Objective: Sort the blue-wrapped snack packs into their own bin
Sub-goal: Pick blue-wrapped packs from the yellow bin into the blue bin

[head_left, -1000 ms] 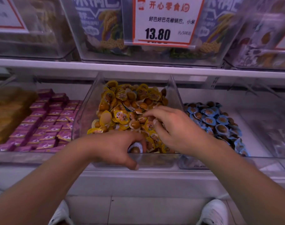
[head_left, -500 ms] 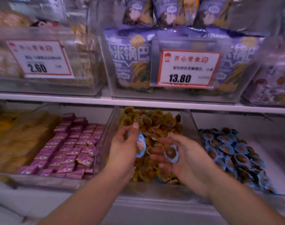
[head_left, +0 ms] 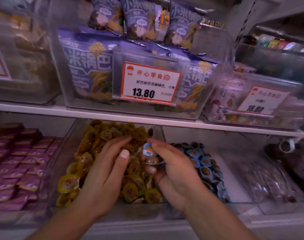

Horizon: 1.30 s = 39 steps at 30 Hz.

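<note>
Already the right hand pinched two blue-wrapped packs over the yellow bin, beside the blue bin. Its fingers should stay tight until above the blue pile. The left hand lay flat, holding nothing.

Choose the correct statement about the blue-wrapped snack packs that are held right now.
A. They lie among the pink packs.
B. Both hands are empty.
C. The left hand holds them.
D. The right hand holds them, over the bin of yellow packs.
D: the right hand grips blue-wrapped snack packs above the yellow-pack bin, while the left hand reaches into the yellow packs with nothing blue in it.
</note>
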Each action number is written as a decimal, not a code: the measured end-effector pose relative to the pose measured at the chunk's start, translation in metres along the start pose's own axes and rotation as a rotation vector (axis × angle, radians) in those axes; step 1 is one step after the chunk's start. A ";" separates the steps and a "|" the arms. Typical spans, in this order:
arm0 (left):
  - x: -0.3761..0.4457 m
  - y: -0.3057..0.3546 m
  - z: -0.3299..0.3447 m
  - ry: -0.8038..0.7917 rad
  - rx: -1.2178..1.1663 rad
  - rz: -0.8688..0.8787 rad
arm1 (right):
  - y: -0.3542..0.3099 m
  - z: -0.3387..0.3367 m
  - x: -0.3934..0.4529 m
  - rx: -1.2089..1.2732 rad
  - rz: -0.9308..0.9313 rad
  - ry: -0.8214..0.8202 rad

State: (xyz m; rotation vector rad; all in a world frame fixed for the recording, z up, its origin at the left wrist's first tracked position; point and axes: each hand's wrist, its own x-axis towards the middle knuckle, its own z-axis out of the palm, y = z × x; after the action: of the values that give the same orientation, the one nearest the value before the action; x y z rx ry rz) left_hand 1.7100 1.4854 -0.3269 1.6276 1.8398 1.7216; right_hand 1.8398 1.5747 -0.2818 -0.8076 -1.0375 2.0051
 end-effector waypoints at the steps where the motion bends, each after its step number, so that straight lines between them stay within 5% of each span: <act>1: 0.003 -0.006 -0.001 -0.052 0.043 -0.021 | -0.010 -0.010 0.001 -0.047 -0.079 0.018; 4: 0.008 -0.024 -0.003 -0.285 0.242 -0.019 | -0.043 -0.048 0.006 -0.343 -0.301 0.161; 7: 0.008 -0.029 0.000 -0.470 0.375 0.041 | -0.057 -0.089 0.019 -0.588 -0.264 0.326; 11: 0.016 -0.033 0.000 -0.569 0.455 -0.003 | -0.048 -0.127 0.024 -0.911 -0.019 0.117; 16: 0.025 -0.042 0.004 -0.835 0.899 0.089 | -0.036 -0.115 0.018 -1.130 -0.413 0.130; 22: 0.027 -0.040 0.014 -0.735 0.942 0.163 | 0.003 -0.084 0.012 -1.091 -0.468 -0.003; 26: 0.034 -0.042 0.004 -0.368 1.084 0.122 | 0.007 -0.080 0.021 -1.048 -0.461 0.039; 28: 0.035 -0.043 0.001 -0.314 1.063 0.125 | 0.008 -0.081 0.022 -1.028 -0.447 0.042; 33: 0.022 -0.031 0.005 -0.501 0.754 0.319 | 0.010 -0.082 0.019 -1.061 -0.480 0.051; 37: 0.023 -0.033 0.008 -0.896 0.380 -0.034 | 0.011 -0.081 0.020 -1.054 -0.480 0.066; 39: 0.025 -0.039 0.012 -1.002 0.518 -0.035 | 0.011 -0.080 0.019 -1.042 -0.476 0.068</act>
State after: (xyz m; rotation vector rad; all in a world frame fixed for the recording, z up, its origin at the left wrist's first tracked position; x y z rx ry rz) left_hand 1.6856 1.5211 -0.3475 2.0295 1.7433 0.2074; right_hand 1.8886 1.6177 -0.3337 -0.9816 -2.0346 0.9468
